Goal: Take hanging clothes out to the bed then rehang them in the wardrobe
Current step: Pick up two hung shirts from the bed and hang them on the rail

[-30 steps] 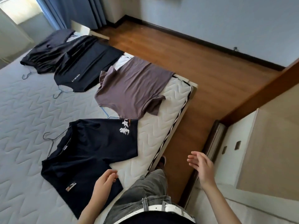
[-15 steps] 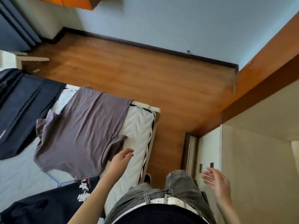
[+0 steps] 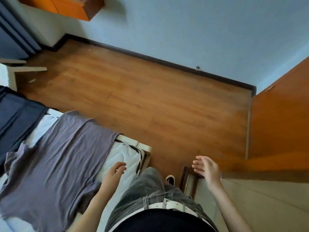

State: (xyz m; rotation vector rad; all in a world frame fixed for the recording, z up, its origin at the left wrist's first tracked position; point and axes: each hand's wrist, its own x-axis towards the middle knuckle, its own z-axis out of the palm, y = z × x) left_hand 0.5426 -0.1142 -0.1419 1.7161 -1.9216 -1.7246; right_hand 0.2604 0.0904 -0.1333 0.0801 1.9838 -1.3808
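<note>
A grey-purple T-shirt [image 3: 55,166] lies flat on the white quilted mattress [image 3: 123,158] at the bed's corner. A dark navy garment [image 3: 15,118] lies beyond it at the left edge. My left hand [image 3: 115,171] hovers over the bare mattress just right of the grey shirt, fingers apart, holding nothing. My right hand [image 3: 206,169] is raised with spread fingers and holds nothing, in front of the wardrobe's lower edge. The orange-brown wardrobe door [image 3: 280,124] stands open on the right. The wardrobe's inside is out of view.
Wooden floor [image 3: 150,106] fills the space between the bed and the blue wall. A dark sliding track [image 3: 189,181] runs by my feet at the wardrobe base. An orange wall cabinet [image 3: 66,5] hangs top left, and blue curtains [image 3: 11,36] are at the far left.
My view has swung right from the bed toward the wardrobe. The black printed shirt has left the frame. My left hand came off the clothes, and my right hand rose toward the wardrobe.
</note>
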